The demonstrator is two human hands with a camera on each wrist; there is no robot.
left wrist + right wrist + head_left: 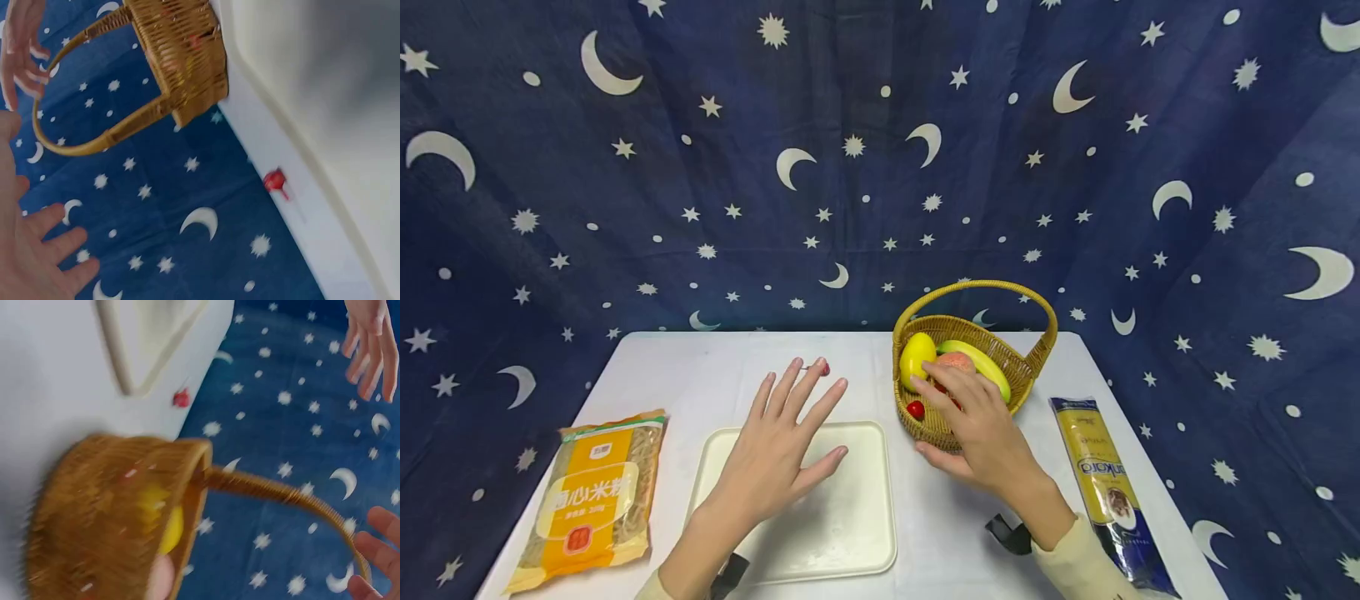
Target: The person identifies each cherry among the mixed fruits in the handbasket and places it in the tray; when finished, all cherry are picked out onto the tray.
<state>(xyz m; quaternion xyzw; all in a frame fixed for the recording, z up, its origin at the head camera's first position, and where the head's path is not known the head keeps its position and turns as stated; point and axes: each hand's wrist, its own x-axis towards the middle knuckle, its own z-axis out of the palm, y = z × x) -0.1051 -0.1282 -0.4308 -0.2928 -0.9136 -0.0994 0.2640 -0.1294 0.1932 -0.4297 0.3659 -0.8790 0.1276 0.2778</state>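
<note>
My left hand (775, 458) hovers over the cream tray (857, 533), fingers spread and nothing in its grasp. Just beyond its fingertips, a red cherry (825, 369) with a thin stem lies on the white table; the left wrist view shows the same cherry (275, 180) past the tray's edge. In front of the wicker basket (1028, 367) is my right hand (985, 429), empty, with its fingers loosely bent and overlapping the fruit. The basket holds a yellow fruit (917, 358), a banana (988, 371), a pinkish round fruit (957, 361) and small red fruit (915, 409), partly hidden by that hand.
An orange bag of noodles (587, 500) lies at the table's left side. Along the right edge is a blue and gold pasta packet (1108, 492). The basket's tall arched handle (973, 284) rises above its rim. Behind the table hangs a dark blue cloth (865, 225) with moons and stars.
</note>
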